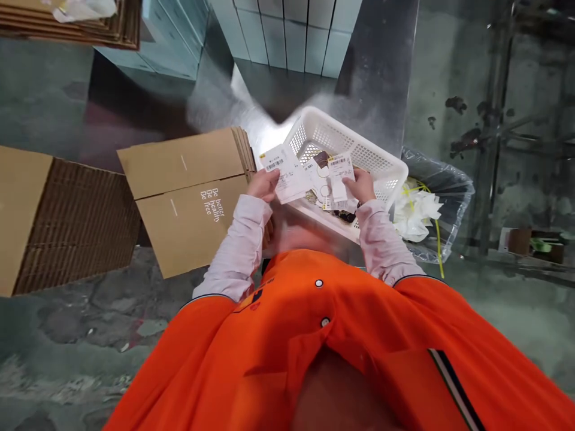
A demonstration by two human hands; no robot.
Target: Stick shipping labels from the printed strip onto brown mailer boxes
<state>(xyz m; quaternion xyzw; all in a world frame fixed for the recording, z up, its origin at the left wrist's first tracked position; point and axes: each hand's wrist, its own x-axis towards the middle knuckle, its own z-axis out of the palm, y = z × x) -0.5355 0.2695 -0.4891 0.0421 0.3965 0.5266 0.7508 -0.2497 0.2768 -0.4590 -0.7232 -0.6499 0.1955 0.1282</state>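
My left hand (264, 184) is closed on a stack of white barcode labels (284, 170), held over the near edge of a white plastic basket (381, 157). My right hand (359, 185) pinches a smaller white barcode label (340, 167) just above the basket's contents. Inside the basket lie more labels and small dark items (321, 159). Both arms wear pale long sleeves under an orange shirt.
A stack of flattened cardboard boxes (188, 197) lies left of the basket, with more corrugated cardboard (67, 221) further left. A clear plastic bag with white scraps (426, 209) sits right of the basket. Pale blue boxes (296, 30) are stacked behind on the metal table.
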